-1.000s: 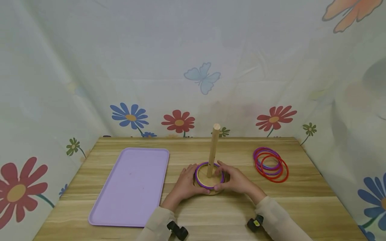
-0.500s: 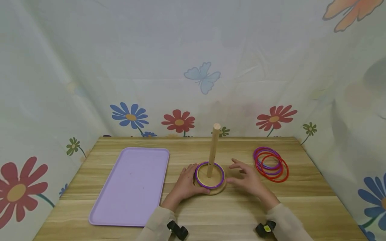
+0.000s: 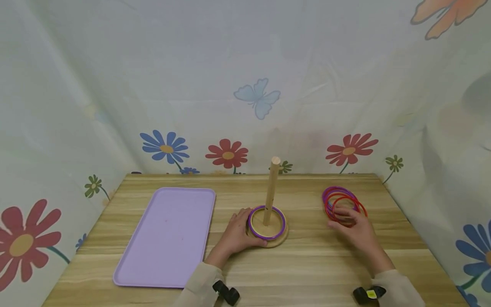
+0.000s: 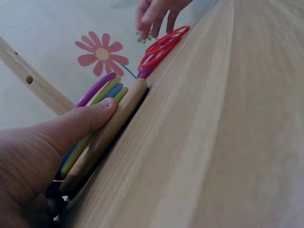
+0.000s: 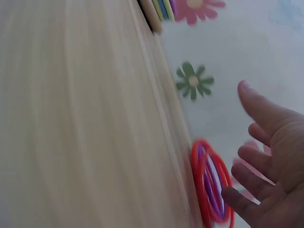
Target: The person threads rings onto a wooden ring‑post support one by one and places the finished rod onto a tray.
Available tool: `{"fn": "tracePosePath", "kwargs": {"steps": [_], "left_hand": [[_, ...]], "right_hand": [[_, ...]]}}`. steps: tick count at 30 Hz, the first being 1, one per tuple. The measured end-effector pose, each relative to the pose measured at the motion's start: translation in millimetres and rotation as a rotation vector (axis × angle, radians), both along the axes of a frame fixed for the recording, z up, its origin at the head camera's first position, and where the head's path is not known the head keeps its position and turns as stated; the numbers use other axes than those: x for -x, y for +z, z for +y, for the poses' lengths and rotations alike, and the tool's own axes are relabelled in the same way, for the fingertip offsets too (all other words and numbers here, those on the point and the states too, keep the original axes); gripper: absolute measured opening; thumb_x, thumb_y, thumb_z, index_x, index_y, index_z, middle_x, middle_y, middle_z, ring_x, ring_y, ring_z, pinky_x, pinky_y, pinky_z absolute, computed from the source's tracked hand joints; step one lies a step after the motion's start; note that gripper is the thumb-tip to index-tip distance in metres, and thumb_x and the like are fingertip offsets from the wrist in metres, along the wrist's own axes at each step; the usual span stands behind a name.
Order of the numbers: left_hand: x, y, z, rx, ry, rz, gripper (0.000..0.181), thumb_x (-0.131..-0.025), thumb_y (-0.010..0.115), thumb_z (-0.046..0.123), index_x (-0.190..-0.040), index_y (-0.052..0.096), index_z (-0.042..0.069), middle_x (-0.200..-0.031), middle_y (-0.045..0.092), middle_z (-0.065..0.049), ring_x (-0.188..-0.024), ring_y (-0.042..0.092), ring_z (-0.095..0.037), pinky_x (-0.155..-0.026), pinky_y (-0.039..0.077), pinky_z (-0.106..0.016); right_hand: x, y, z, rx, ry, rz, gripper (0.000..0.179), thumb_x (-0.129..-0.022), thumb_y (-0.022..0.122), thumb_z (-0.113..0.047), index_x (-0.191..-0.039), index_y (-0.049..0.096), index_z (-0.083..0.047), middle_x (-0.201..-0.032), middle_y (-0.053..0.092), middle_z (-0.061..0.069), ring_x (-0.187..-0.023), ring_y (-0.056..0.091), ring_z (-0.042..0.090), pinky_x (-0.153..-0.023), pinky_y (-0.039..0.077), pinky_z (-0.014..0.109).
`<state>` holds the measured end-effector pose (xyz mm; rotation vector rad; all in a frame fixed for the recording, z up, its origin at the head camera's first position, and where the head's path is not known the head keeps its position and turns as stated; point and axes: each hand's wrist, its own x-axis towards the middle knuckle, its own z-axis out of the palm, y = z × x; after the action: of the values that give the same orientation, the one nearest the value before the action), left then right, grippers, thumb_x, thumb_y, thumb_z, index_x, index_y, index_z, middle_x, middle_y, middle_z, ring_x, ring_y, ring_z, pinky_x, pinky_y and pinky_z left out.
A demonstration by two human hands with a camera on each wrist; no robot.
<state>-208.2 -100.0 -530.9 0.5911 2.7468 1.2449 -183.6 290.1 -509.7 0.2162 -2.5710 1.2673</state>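
On the right of the counter [image 3: 303, 273], the right hand [image 3: 358, 232] hovers over loose rings [image 5: 198, 180], fingers apart; the fingers of the left hand [image 3: 238, 233] clamp the wooden base [image 4: 121, 111] and its stacked rings [image 4: 96, 89]. Pinching one loose ring alone, base steady, would likely avoid dragging others.

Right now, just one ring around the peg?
No: the left wrist view shows a blue ring and yellowish rings stacked beneath the purple ring.

head: dim, flat light, soft shadows | left wrist: hazy | right wrist: tabletop [image 5: 95, 123] blurred, apparently out of focus
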Motion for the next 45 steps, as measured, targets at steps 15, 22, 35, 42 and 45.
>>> {"fn": "tracePosePath", "kwargs": {"steps": [15,22,35,42,45], "left_hand": [[0.9,-2.1,0.2,-0.008,0.005,0.015,0.124,-0.067,0.099,0.048,-0.158,0.036,-0.007,-0.161,0.042,-0.026,-0.155,0.031,-0.041,-0.13,0.013,-0.057],[0.7,-1.2,0.7,-0.005,0.005,0.012,0.123,-0.068,0.099,0.048,-0.159,0.036,-0.007,-0.161,0.042,-0.026,-0.155,0.031,-0.041,-0.13,0.012,-0.057],[1.4,-2.5,2.5,0.006,-0.002,0.025,0.123,-0.068,0.099,0.049,-0.158,0.037,-0.006,-0.159,0.045,-0.025,-0.153,0.034,-0.041,-0.13,0.013,-0.057],[2.1,-1.8,1.5,0.003,0.002,0.03,0.123,-0.067,0.099,0.049,-0.158,0.037,-0.006,-0.16,0.044,-0.025,-0.153,0.034,-0.041,-0.13,0.014,-0.057],[1.5,-2.4,1.3,0.003,0.005,0.026,0.125,-0.067,0.099,0.049,-0.159,0.036,-0.006,-0.16,0.043,-0.026,-0.154,0.033,-0.042,-0.13,0.014,-0.058]], "right_hand": [[-19.1,-6.4,73.1,-0.124,-0.014,-0.103,0.039,-0.089,0.087,-0.023,-0.114,0.074,0.004,-0.154,0.034,0.046,-0.138,0.031,0.071,-0.106,0.025,0.086],[-20.4,-12.9,80.3,-0.178,0.012,-0.152,0.039,-0.092,0.084,-0.022,-0.118,0.073,0.004,-0.15,0.035,0.049,-0.135,0.033,0.071,-0.105,0.03,0.083],[-20.1,-26.0,73.4,-0.192,-0.07,0.005,0.02,-0.084,0.09,-0.014,-0.093,0.073,-0.007,-0.112,0.069,0.021,-0.115,0.059,0.045,-0.101,0.042,0.042],[-22.6,-30.2,72.5,-0.07,-0.098,-0.033,0.024,-0.088,0.087,-0.014,-0.095,0.068,-0.002,-0.15,0.045,0.042,-0.143,0.032,0.066,-0.118,0.024,0.075],[-24.1,-28.7,71.8,-0.017,-0.117,-0.066,0.027,-0.092,0.085,-0.018,-0.098,0.065,-0.002,-0.163,0.022,0.041,-0.147,0.021,0.066,-0.122,0.016,0.074]]}}
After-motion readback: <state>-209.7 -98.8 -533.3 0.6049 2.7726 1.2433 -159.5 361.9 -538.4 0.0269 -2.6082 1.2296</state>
